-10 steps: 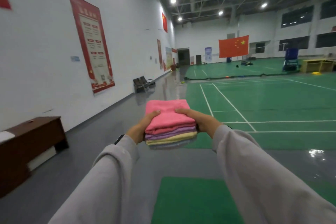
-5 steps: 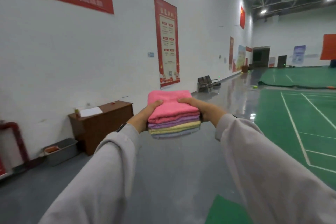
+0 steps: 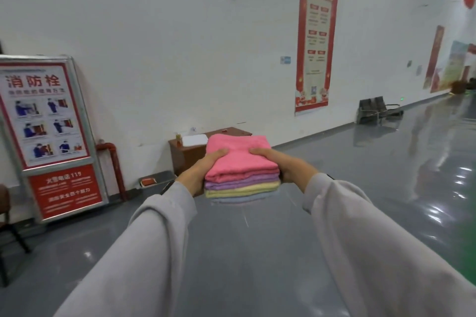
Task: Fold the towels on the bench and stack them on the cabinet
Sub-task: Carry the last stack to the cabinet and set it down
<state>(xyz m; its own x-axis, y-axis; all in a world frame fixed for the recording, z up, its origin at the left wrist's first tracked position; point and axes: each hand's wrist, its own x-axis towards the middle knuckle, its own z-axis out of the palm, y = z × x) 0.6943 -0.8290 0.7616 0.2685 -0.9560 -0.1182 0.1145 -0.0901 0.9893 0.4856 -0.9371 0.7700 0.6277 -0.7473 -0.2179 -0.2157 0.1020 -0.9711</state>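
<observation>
A stack of folded towels (image 3: 240, 162), pink on top, then purple, yellow and pale blue, is held out in front of me at chest height. My left hand (image 3: 199, 171) grips its left side, thumb on the pink towel and fingers underneath. My right hand (image 3: 283, 165) grips the right side the same way. Straight behind the stack, against the white wall, stands a brown wooden cabinet (image 3: 185, 154) with a white sheet (image 3: 194, 140) and a small object on its top. The stack hides the cabinet's right part.
A fire-hydrant notice board (image 3: 49, 136) in a metal frame stands at the left with a red pipe (image 3: 113, 159) beside it. A metal tray (image 3: 154, 180) lies on the floor by the cabinet. Dark seats (image 3: 376, 110) stand further along the wall. Grey glossy floor lies ahead.
The view has swung left, away from the green court. The cabinet has come from the left side to directly behind the stack and looks nearer. Both hands hold the stack as before.
</observation>
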